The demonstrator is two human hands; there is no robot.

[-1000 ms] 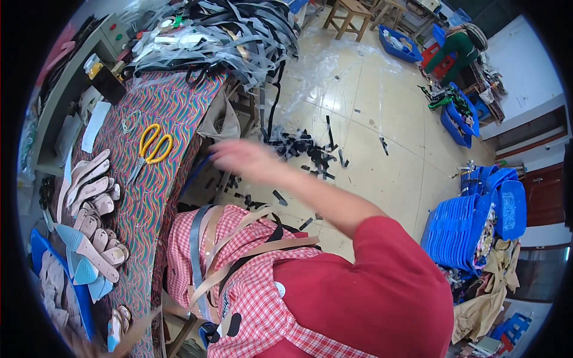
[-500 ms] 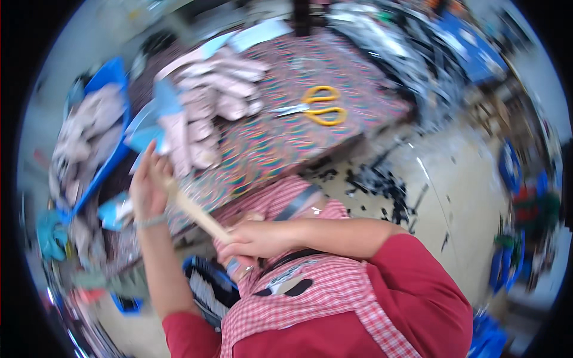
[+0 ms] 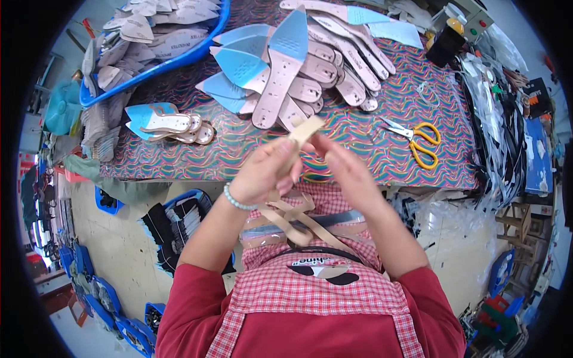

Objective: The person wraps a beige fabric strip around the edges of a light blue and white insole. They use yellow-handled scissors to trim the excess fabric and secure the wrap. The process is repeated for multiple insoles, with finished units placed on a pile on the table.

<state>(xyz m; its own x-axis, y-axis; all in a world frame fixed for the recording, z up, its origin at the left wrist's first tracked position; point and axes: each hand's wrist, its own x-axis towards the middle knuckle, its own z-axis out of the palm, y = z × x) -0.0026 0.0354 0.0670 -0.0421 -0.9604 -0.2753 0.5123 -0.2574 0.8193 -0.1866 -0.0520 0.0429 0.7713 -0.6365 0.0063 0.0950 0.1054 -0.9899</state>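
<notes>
A beige strip (image 3: 307,128) is pinched between thumb and fingers of my left hand (image 3: 268,170), just above the table's front edge. My right hand (image 3: 352,176) is beside it, fingers stretched towards the strip's end; whether they touch it I cannot tell. More beige strips (image 3: 286,221) lie loosely crossed over my checked apron, with clear and grey bands. Beyond my hands, a pile of pinkish shoe insoles with blue ends (image 3: 280,71) spreads over the patterned table (image 3: 233,158). Yellow-handled scissors (image 3: 425,143) lie to the right, blades parted.
A blue basket (image 3: 161,62) full of insole pieces stands at the far left. Closer lies a small stack of blue-ended insoles (image 3: 170,124). Black and clear strips (image 3: 501,119) hang over the right table edge. Below on the left is a crate of dark pieces (image 3: 179,224).
The view has swung left and steadied. Earlier the beige strip was stretched between both hands; now my left hand holds it up at the table edge and my right has come up beside it.
</notes>
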